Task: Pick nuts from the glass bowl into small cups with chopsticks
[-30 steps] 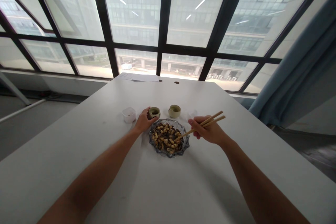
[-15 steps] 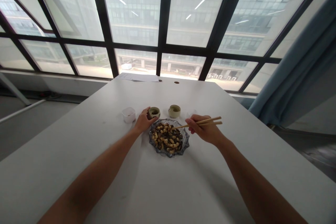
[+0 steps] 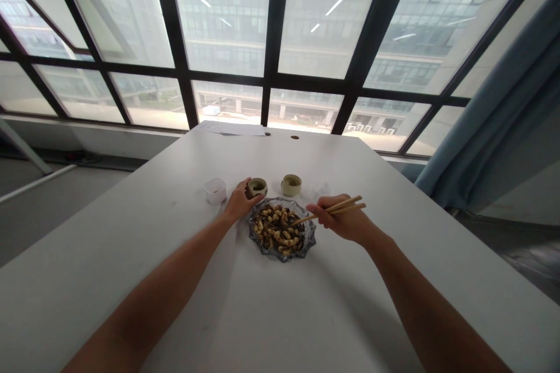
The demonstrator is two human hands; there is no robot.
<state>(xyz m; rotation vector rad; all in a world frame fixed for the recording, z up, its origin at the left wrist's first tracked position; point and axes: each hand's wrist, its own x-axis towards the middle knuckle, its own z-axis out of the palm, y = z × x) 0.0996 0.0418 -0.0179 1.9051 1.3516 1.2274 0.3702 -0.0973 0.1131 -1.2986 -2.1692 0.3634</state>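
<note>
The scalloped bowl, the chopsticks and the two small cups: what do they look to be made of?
Bowl: likely glass, possibly hard plastic; it is see-through with a faceted rim.
Chopsticks: probably wood or bamboo, apparently unpainted, judging by their pale tan colour.
Left cup and right cup: perhaps glazed ceramic; the yellowish-green walls look smooth and opaque.

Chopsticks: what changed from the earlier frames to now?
Right hand and chopsticks shifted slightly left overall; the tips moved away across the glass bowl, then partway back nearer. Nothing newly grasped or released. Left hand still holds the left green cup; bowl and other cup unmoved.
</note>
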